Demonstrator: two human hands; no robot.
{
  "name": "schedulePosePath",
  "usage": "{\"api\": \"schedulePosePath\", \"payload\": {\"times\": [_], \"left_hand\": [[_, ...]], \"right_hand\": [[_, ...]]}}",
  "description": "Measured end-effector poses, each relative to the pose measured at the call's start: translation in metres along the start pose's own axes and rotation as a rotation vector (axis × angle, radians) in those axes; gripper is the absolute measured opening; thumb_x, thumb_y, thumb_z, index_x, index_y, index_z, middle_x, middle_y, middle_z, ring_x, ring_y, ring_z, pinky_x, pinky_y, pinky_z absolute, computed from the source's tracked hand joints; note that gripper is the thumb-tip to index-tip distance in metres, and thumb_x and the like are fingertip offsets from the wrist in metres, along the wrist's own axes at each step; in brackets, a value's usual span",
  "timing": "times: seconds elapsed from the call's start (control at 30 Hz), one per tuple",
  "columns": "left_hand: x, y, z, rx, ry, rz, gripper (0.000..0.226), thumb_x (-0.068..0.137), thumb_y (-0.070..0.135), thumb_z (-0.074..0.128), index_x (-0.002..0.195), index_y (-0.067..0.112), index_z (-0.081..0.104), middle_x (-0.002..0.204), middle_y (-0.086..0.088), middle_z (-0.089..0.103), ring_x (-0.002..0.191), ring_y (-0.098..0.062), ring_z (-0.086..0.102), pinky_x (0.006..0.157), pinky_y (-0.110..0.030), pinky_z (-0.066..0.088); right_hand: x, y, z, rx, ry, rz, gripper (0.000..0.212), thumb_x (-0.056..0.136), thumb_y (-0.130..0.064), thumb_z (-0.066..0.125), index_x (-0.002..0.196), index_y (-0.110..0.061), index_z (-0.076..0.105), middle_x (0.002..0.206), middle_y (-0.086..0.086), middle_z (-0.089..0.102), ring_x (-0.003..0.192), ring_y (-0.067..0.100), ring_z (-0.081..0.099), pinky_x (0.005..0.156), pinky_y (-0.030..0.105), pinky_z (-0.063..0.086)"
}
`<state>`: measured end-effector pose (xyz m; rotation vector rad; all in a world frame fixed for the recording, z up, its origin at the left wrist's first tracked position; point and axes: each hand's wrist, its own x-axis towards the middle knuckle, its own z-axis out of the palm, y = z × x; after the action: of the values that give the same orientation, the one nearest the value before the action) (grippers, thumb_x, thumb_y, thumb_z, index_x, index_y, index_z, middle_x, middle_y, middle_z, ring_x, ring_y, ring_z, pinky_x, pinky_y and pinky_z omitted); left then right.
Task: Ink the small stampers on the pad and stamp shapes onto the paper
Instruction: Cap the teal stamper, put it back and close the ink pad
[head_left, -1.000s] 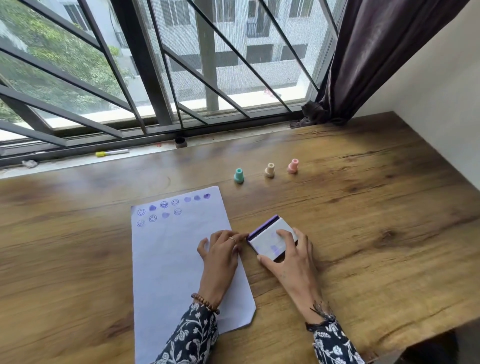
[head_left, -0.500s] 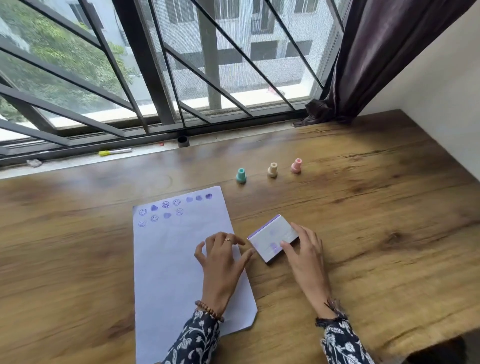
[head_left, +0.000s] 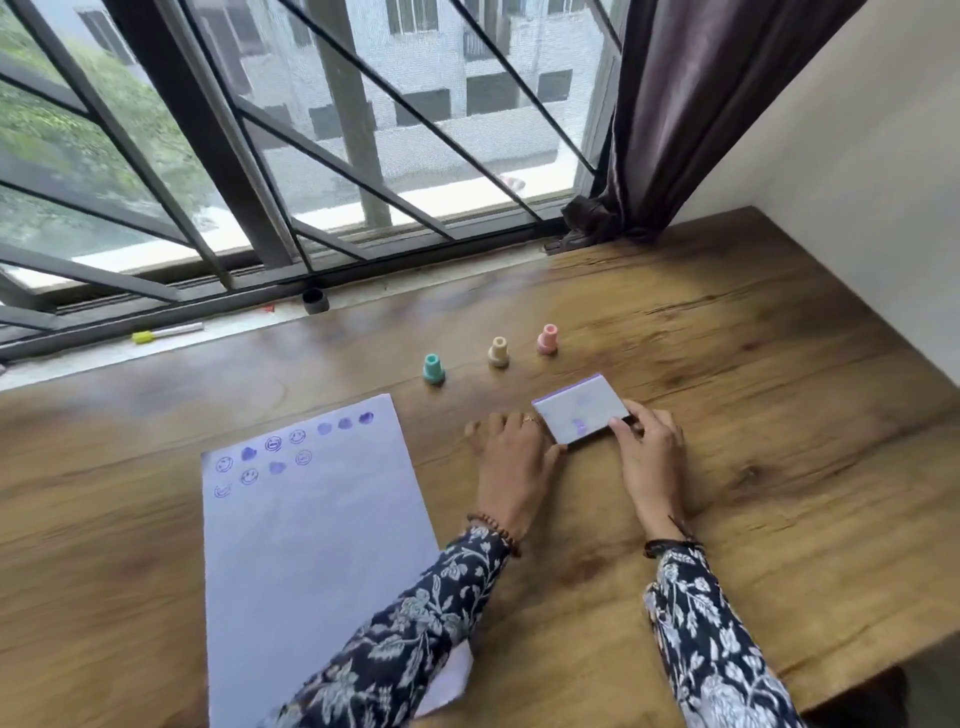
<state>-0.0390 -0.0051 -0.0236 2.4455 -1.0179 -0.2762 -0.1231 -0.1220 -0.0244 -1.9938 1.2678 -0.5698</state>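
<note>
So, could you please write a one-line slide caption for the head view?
Both hands, left hand and right hand, steady the ink pad beside the stamped paper, three stampers waiting behind.

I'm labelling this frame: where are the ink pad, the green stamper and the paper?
ink pad (head_left: 581, 417), head view, middle of its white lid
green stamper (head_left: 433, 369), head view, its body
paper (head_left: 311, 545), head view, blank middle

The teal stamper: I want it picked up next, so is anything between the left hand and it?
Nothing visible. The teal stamper stands alone on bare table, beyond the left hand. The ink pad lies to the right of that path.
</note>
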Motion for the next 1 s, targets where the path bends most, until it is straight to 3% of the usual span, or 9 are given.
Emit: {"api": "schedulePosePath", "payload": {"times": [0.17, 0.37, 0.5, 0.6, 0.73, 0.8, 0.9, 1.0], "left_hand": [[0.043, 0.023, 0.009, -0.028, -0.032, -0.007, 0.026, 0.088, 0.035, 0.050, 0.103, 0.014, 0.055, 0.112, -0.010, 0.059, 0.115, -0.029, 0.042, 0.107, -0.053, 0.015], [0.053, 0.027, 0.014, -0.046, 0.010, -0.049, 0.027, 0.087, 0.038, 0.052, 0.101, 0.016, 0.058, 0.112, -0.008, 0.061, 0.111, -0.028, 0.045, 0.100, -0.041, 0.016], [0.034, 0.017, 0.008, -0.137, -0.022, -0.047, 0.024, 0.089, 0.036, 0.050, 0.105, 0.021, 0.058, 0.109, -0.003, 0.062, 0.109, -0.024, 0.046, 0.101, -0.045, 0.021], [0.005, -0.002, -0.005, -0.264, 0.013, -0.087, 0.016, 0.089, 0.025, 0.049, 0.101, 0.023, 0.060, 0.102, 0.000, 0.063, 0.104, -0.019, 0.049, 0.097, -0.040, 0.023], [-0.050, -0.044, -0.032, -0.301, 0.081, -0.140, 0.018, 0.088, 0.018, 0.052, 0.100, 0.026, 0.063, 0.103, 0.005, 0.064, 0.105, -0.014, 0.051, 0.091, -0.032, 0.022], [-0.083, -0.069, -0.047, -0.263, 0.137, -0.165, 0.018, 0.089, 0.018, 0.052, 0.099, 0.028, 0.063, 0.103, 0.007, 0.065, 0.105, -0.013, 0.053, 0.091, -0.032, 0.023], [-0.132, -0.108, -0.069, -0.132, 0.231, -0.247, 0.023, 0.086, 0.013, 0.058, 0.104, 0.026, 0.065, 0.112, 0.004, 0.065, 0.109, -0.017, 0.056, 0.097, -0.040, 0.033], [-0.174, -0.149, -0.086, -0.127, 0.238, -0.336, 0.035, 0.081, 0.015, 0.068, 0.115, 0.018, 0.061, 0.130, -0.004, 0.055, 0.124, -0.023, 0.048, 0.105, -0.044, 0.037]], "right_hand": [[0.044, 0.004, -0.006, -0.008, 0.020, 0.031, 0.029, 0.082, -0.008, 0.060, 0.110, -0.004, 0.065, 0.108, 0.025, 0.059, 0.102, 0.039, 0.054, 0.090, 0.039, 0.041], [0.059, 0.009, -0.001, 0.048, 0.022, 0.074, 0.033, 0.082, -0.009, 0.061, 0.114, -0.005, 0.062, 0.110, 0.023, 0.057, 0.100, 0.038, 0.057, 0.092, 0.042, 0.045], [0.032, 0.002, 0.008, 0.396, 0.093, 0.143, 0.042, 0.079, -0.007, 0.066, 0.120, -0.008, 0.057, 0.110, 0.006, 0.045, 0.085, 0.012, 0.054, 0.074, 0.009, 0.044], [-0.015, -0.010, 0.027, 0.499, 0.042, 0.107, 0.048, 0.075, -0.002, 0.067, 0.118, -0.021, 0.057, 0.112, -0.002, 0.040, 0.083, 0.000, 0.047, 0.075, 0.004, 0.042], [-0.093, -0.037, 0.057, 0.496, -0.222, -0.017, 0.050, 0.076, 0.003, 0.064, 0.111, -0.031, 0.055, 0.117, -0.004, 0.041, 0.094, -0.001, 0.049, 0.082, -0.001, 0.037], [-0.125, -0.048, 0.069, 0.436, -0.336, -0.102, 0.047, 0.076, 0.001, 0.066, 0.111, -0.029, 0.057, 0.119, -0.004, 0.044, 0.109, 0.006, 0.048, 0.093, 0.008, 0.038], [-0.157, -0.057, 0.082, 0.152, -0.474, -0.303, 0.045, 0.077, -0.021, 0.070, 0.120, -0.024, 0.056, 0.131, 0.003, 0.045, 0.121, 0.016, 0.038, 0.102, 0.035, 0.037], [-0.171, -0.059, 0.090, -0.146, -0.570, -0.468, 0.052, 0.074, -0.043, 0.066, 0.123, -0.033, 0.052, 0.145, -0.003, 0.034, 0.128, 0.021, 0.030, 0.105, 0.037, 0.026]]}}
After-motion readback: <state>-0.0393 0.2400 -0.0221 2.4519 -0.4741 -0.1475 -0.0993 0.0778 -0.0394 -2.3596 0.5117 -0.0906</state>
